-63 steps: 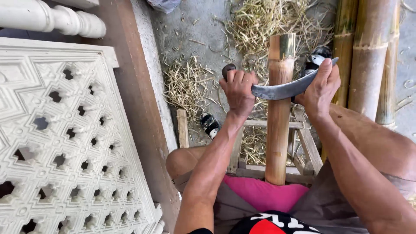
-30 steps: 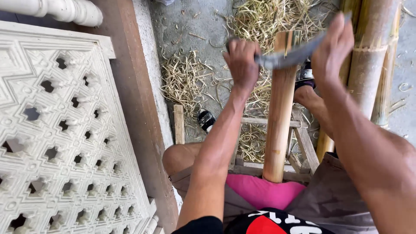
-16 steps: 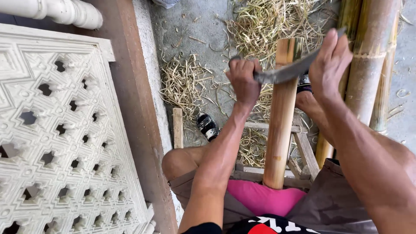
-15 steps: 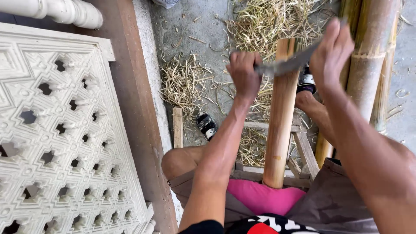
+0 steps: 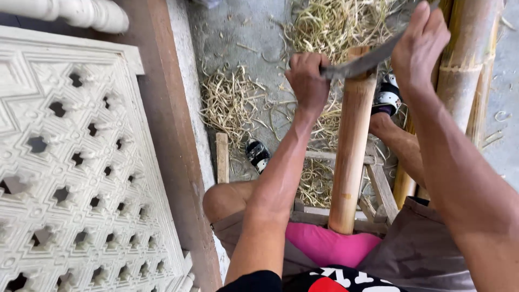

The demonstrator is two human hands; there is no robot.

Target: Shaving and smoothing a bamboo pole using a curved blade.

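A tan bamboo pole [image 5: 350, 151] stands upright between my knees, its lower end by a pink cushion [image 5: 331, 244]. A curved grey blade [image 5: 363, 58] lies across the pole's top end. My left hand [image 5: 307, 80] is shut around the blade's handle on the left of the pole. My right hand [image 5: 419, 47] presses on the blade's far end on the right of the pole, fingers over its back.
A white carved lattice panel [image 5: 70, 173] and a brown wooden beam [image 5: 167, 130] fill the left side. Pale bamboo shavings [image 5: 232, 100] litter the concrete floor. Thick bamboo poles [image 5: 465, 70] lean at the right. A low wooden frame [image 5: 223, 157] and my sandalled feet lie below.
Both hands and the blade have moved up the pole to its top end, away from me. The view has tilted slightly.
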